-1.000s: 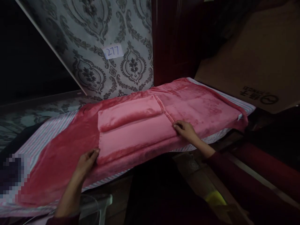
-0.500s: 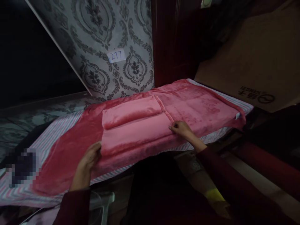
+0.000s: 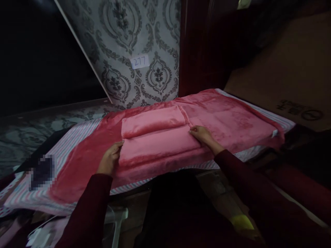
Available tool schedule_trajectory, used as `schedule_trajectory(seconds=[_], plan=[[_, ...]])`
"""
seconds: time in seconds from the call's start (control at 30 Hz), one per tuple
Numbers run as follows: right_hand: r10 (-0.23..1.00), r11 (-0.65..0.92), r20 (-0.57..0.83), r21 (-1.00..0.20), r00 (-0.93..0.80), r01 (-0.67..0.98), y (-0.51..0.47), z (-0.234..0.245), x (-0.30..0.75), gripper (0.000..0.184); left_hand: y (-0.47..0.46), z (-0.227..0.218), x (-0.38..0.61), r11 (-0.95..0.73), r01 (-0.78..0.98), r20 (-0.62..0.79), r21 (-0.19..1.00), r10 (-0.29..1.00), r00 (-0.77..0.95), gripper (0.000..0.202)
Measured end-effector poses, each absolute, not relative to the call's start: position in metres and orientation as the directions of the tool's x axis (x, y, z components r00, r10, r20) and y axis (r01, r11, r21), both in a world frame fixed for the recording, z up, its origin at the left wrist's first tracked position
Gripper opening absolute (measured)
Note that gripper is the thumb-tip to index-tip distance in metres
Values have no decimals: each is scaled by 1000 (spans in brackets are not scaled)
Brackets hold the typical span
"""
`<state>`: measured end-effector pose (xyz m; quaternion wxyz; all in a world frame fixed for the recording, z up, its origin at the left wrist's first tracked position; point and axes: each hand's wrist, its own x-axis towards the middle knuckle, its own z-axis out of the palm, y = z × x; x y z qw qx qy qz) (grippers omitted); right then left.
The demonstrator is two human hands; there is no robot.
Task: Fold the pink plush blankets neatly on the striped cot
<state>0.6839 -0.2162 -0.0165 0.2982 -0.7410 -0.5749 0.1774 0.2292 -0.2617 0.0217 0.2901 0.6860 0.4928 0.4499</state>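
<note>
A folded piece of pink plush cloth lies in two side-by-side folds, the far one raised like a flat roll. It rests on a larger spread pink plush blanket; whether both are one piece I cannot tell. My left hand is closed at the cloth's left edge, thumb and fingers pinching it near the crease between the folds. At the right end, my right hand pinches the trimmed edge, also near that crease.
A striped cloth lies under the blanket. Behind stands a patterned wall with a paper label reading 277. A large dark panel is at left, a cardboard box at right. A white stool-like frame is below.
Both hands have moved away from me along the cloth's ends, from the near fold up toward the crease. The view has shifted slightly left.
</note>
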Motion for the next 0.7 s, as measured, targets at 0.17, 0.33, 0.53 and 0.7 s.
schedule_trajectory(seconds=[0.17, 0.33, 0.53, 0.7], plan=[[948, -249, 21, -570, 317, 783, -198, -4, 674, 20, -250, 7, 223, -342, 558, 341, 756, 934, 111, 48], [944, -266, 16, -552, 329, 790, -186, -4, 669, 22, -245, 15, 227, -374, 549, 335, 747, 926, 176, 47], [930, -269, 65, -554, 363, 788, -179, -6, 664, 23, -241, 31, 243, -342, 506, 282, 792, 940, 194, 41], [892, -294, 122, -574, 435, 764, -181, -15, 676, 24, -249, 20, 232, -326, 408, 347, 853, 938, 23, 36]])
